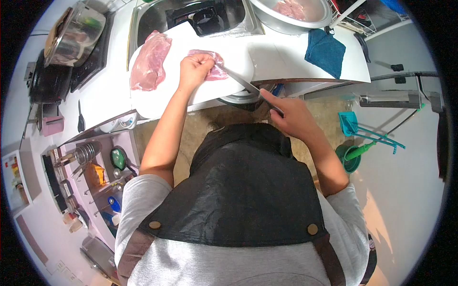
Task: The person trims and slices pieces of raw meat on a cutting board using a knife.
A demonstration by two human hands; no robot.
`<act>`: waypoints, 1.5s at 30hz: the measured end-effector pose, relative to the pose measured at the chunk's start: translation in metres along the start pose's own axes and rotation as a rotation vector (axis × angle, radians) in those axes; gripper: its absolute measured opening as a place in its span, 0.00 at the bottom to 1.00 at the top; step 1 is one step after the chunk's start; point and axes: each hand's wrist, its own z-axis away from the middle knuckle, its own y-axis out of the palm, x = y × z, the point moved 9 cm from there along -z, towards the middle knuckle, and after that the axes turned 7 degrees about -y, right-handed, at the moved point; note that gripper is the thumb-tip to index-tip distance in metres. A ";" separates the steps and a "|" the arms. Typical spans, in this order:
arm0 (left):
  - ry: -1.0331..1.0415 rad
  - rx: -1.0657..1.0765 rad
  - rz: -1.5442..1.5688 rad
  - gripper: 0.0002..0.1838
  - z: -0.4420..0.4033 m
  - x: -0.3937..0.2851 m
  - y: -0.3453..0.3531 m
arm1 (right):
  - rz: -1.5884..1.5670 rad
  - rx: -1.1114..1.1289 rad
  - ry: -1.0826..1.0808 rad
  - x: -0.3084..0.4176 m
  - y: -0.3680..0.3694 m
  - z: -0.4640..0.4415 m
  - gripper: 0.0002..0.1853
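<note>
Head view: a small piece of raw meat (218, 72) lies on a white cutting board (238, 55), partly covered by the left hand (194, 70). That hand is by far the nearer one, its fingers drawn narrow and curled down onto the meat; I cannot tell whether they pinch a bit of it or only press, as the fingertips are hidden. The right hand (296, 117) is out past the near edge of the counter, its fingers wrapped around the handle of a knife (240, 81) and its index finger stretched forward along it.

Everything turns on the knife's line: it slants from the right hand forward and leftward, so the tip ends right by the left fingertips, over the right part of the small piece. From the right hand, the meat lies ahead and to the left. The piece's own long axis cannot be judged under the covering hand.

Left of it, well apart, a larger slab of raw meat (150, 62) lies lengthwise away from the person. Beyond the board is a sink (255, 24); farther right sits a metal bowl (305, 25) with more meat (289, 9).
</note>
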 end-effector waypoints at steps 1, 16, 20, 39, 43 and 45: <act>0.012 -0.008 -0.030 0.06 0.000 -0.001 0.000 | 0.000 0.000 0.000 0.001 -0.001 -0.001 0.30; -0.038 0.041 0.054 0.06 -0.010 0.008 -0.003 | 0.008 0.123 -0.001 -0.002 -0.028 0.025 0.30; -0.163 0.210 0.189 0.06 -0.013 0.016 0.002 | -0.062 0.067 0.100 -0.004 -0.037 0.026 0.30; 0.156 -0.116 -0.560 0.11 0.010 -0.053 -0.002 | -0.295 -0.225 0.135 -0.005 0.015 -0.016 0.30; 0.176 -0.129 -0.726 0.09 0.006 -0.044 0.012 | -0.342 -0.221 0.137 -0.001 0.040 -0.040 0.31; 0.170 -0.154 -0.730 0.08 0.005 -0.039 0.013 | -0.319 -0.231 0.125 0.002 0.042 -0.048 0.30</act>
